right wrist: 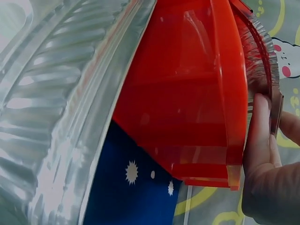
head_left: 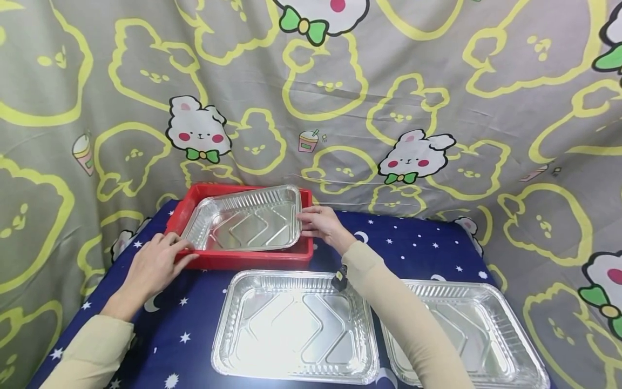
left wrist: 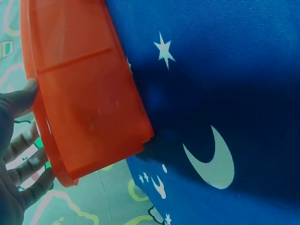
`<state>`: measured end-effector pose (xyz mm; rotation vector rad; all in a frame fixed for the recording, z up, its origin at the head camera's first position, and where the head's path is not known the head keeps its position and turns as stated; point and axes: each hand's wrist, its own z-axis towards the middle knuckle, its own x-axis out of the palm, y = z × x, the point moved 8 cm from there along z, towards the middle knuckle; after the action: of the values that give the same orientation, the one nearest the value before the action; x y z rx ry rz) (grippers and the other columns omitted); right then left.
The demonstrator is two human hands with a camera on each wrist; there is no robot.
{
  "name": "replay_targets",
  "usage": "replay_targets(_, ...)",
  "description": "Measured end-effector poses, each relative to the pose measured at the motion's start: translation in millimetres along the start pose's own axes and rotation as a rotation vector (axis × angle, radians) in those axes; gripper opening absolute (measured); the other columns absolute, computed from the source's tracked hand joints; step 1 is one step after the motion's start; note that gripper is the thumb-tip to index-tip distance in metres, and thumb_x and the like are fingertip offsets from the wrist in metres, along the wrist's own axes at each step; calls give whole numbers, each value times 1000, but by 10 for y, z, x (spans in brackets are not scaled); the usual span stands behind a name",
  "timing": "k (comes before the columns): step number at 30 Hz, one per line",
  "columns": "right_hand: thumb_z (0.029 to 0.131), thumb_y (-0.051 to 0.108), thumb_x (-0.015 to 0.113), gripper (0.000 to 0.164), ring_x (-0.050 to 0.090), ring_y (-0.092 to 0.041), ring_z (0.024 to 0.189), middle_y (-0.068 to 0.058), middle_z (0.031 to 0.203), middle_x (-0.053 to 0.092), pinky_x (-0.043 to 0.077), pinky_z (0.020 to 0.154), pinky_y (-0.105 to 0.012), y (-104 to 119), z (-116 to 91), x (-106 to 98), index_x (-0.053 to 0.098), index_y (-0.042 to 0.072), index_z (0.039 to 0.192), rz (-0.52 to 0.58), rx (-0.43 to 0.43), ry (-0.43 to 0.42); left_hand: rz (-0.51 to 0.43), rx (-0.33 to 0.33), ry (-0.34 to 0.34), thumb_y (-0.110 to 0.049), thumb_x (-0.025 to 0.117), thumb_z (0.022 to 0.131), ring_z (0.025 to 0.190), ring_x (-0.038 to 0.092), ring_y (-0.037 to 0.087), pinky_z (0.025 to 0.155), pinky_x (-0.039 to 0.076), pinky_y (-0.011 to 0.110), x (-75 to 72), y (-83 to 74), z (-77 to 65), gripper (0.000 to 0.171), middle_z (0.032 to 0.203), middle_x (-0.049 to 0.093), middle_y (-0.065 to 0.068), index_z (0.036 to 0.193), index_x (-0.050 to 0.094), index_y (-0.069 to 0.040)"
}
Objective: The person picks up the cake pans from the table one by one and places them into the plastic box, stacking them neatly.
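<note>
A rectangular foil pan (head_left: 255, 224) with pressed zigzag ridges lies tilted in a red plastic bin (head_left: 252, 260). Its right end is raised above the bin's rim. My right hand (head_left: 324, 224) pinches the pan's right edge, and the right wrist view shows that edge (right wrist: 276, 110) between thumb and fingers. At the bin's front left corner, my left hand (head_left: 157, 262) touches the rim. There the thumb (left wrist: 29, 89) rests against the rim, while spread, relaxed fingers reach behind it. Whether those fingertips also touch the pan is hidden.
In front of the bin sits a second foil pan (head_left: 296, 329). To its right a third foil pan (head_left: 491, 329) lies partly behind my right forearm. A dark blue cloth (head_left: 413, 246) with stars and moons covers the table. A cartoon-print curtain (head_left: 340, 129) hangs behind.
</note>
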<state>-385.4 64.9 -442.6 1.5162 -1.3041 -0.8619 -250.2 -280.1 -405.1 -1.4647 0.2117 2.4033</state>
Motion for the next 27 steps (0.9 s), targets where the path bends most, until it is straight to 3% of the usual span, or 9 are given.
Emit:
replay_targets(18, 94, 5, 75, 42, 68, -9, 57, 0, 70, 71, 61, 57, -25, 55, -7, -82, 64, -5, 132, -97, -12, -22, 10, -4, -9, -27, 87, 84, 88, 58, 36, 71, 53, 50, 2, -3, 26, 21, 94, 67, 14, 98, 78, -13)
replay_targets(27, 99, 12, 70, 40, 72, -10, 66, -1, 89, 73, 62, 62, -25, 29, -59, -148, 65, -4, 136, -105, 4, 14, 9, -13, 10, -28, 87, 85, 89, 58, 37, 71, 52, 50, 10, 7, 9, 23, 94, 67, 14, 99, 77, -14)
